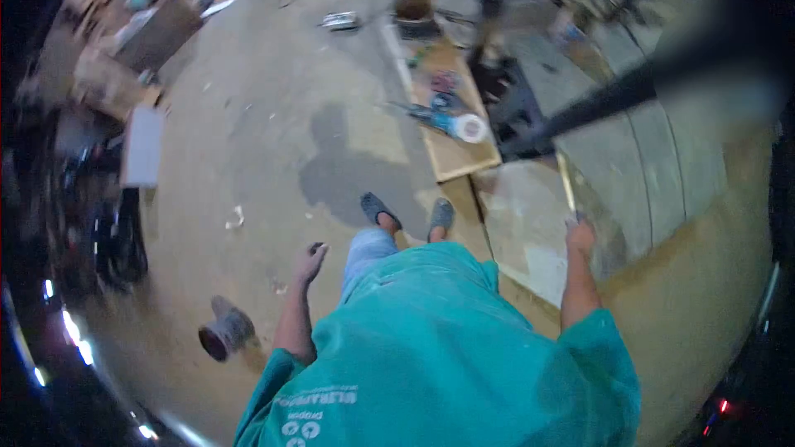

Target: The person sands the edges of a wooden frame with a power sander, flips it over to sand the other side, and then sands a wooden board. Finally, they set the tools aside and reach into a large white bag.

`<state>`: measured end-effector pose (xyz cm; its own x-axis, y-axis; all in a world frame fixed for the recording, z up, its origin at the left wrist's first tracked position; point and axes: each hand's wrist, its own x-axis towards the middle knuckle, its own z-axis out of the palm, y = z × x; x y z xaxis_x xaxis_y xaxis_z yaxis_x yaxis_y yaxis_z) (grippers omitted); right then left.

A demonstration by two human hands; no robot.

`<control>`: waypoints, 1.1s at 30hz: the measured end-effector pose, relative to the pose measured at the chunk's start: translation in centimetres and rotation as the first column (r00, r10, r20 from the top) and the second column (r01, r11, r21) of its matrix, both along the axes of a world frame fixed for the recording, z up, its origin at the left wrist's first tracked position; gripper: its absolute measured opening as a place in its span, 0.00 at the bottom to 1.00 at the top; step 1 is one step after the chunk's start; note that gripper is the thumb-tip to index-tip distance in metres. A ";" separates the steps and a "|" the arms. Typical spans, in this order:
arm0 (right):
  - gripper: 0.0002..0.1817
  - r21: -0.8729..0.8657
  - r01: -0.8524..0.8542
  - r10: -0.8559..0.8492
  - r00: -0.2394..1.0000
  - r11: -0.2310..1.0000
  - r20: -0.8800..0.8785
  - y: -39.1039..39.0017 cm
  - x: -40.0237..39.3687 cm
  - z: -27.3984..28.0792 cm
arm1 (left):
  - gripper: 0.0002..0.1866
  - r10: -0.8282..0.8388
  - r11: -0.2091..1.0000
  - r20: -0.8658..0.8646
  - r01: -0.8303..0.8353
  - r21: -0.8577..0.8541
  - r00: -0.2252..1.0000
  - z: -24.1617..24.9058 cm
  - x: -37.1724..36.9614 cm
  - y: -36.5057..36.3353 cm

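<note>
My right hand [581,234] is closed around the lower end of a thin yellowish stick [566,186], which points forward over a pale flat panel [530,240]. The stick's exact kind is too blurred to tell. Out to the left of my body hangs my left hand [310,262], with nothing in it, fingers loosely bent and the thumb apart. Ahead of my feet, a wooden board [460,157] carries a teal power tool [447,122] with a round white end, some small red and dark items [444,83], and a rusty round container [414,10] at its far end.
A dark metal frame [580,108] stands at the right beside the board. A pipe-like piece [225,333] lies on the floor at lower left. Scrap and boards [157,37] are piled at upper left, near a white box [143,147]. A small metallic object [339,21] lies ahead.
</note>
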<state>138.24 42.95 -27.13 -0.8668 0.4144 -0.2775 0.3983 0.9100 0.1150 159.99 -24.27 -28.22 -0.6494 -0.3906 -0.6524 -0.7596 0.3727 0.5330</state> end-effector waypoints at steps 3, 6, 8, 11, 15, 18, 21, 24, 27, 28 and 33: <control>0.29 0.039 -0.015 0.012 0.998 0.999 0.061 0.4 -0.6 -0.9 | 0.24 0.072 0.996 0.073 -0.068 -0.049 0.995 0.4 3.1 0.7; 0.23 0.118 -0.002 0.008 0.999 0.993 -0.051 6.6 -1.0 -10.5 | 0.26 0.154 0.984 0.059 -0.148 -0.099 0.986 2.1 5.9 1.1; 0.22 0.228 -0.505 0.503 0.862 0.833 0.072 4.0 -1.5 -8.1 | 0.26 0.254 0.964 0.117 -0.241 -0.112 0.960 0.0 9.2 -0.3; 0.22 0.074 -0.536 0.524 0.841 0.841 0.133 -6.4 -5.5 -9.2 | 0.26 0.353 0.935 0.185 -0.344 -0.081 0.917 -2.7 13.8 -2.7; 0.23 -0.177 -0.563 0.588 0.794 0.807 0.154 -22.5 -10.2 -10.9 | 0.24 0.525 0.848 0.177 -0.529 -0.026 0.833 -4.9 19.1 -6.0; 0.24 -0.314 -0.609 0.668 0.733 0.729 0.130 -36.5 -12.0 -10.9 | 0.24 0.702 0.706 0.186 -0.705 -0.062 0.687 -3.1 23.1 -11.0; 0.25 -0.418 -0.648 0.744 0.659 0.636 0.112 -48.6 -13.1 -10.9 | 0.24 0.796 0.602 0.108 -0.797 -0.049 0.595 -5.4 27.9 -14.3; 0.26 -0.469 -0.698 0.816 0.570 0.541 0.093 -59.4 -14.9 -10.6 | 0.22 0.922 0.384 -0.061 -0.923 0.006 0.383 -1.9 29.5 -16.9; 0.27 -0.467 -0.758 0.881 0.459 0.454 0.112 -69.0 -16.5 -10.6 | 0.20 0.969 0.167 -0.211 -0.970 0.175 0.129 -5.1 31.7 -18.3; 0.27 -0.453 -0.782 0.899 0.418 0.428 0.128 -71.9 -17.4 -10.9 | 0.20 0.975 0.121 -0.205 -0.976 0.183 0.082 -5.4 32.1 -18.6; 0.32 -0.224 -0.969 0.947 0.030 0.107 0.321 -88.0 -19.0 -10.7 | 0.20 0.946 -0.098 -0.280 -0.970 0.224 -0.161 -8.9 35.3 -20.9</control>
<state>119.27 -45.07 -37.87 -0.3595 -0.6918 -0.6262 -0.8978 0.4393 0.0301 195.24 -45.17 -37.17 0.3627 -0.7768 -0.5149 -0.1408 -0.5918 0.7937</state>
